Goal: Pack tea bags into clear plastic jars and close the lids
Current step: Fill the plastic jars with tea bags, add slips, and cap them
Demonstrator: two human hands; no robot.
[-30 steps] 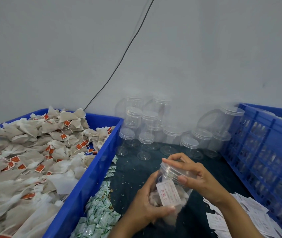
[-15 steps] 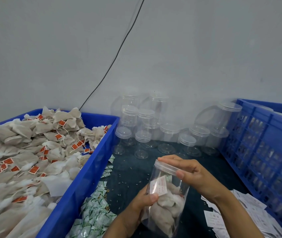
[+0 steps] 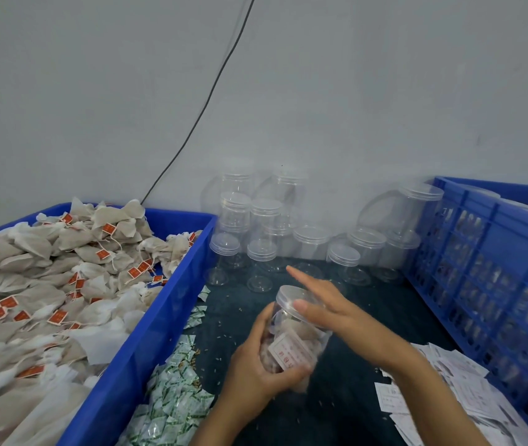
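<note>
Lid-closing step, by the look of it. Left hand [image 3: 258, 365] wraps its fingers round the filled jar [image 3: 291, 342], held tilted above the dark bench [image 3: 369, 304] between the two blue crates. Right hand [image 3: 324, 304] lies flat on the lid [image 3: 295, 300], fingers straight, thumb at the rim. Best practice: steady the body firmly, seat the lid square, then tighten; a tilted lid would likely bind or sit crooked.

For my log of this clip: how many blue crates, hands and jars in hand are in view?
Blue crates: 2, the tea-bag crate and the slatted crate
Hands: 2, the left hand and the right hand
Jars in hand: 1, the filled jar
Total: 5
</note>
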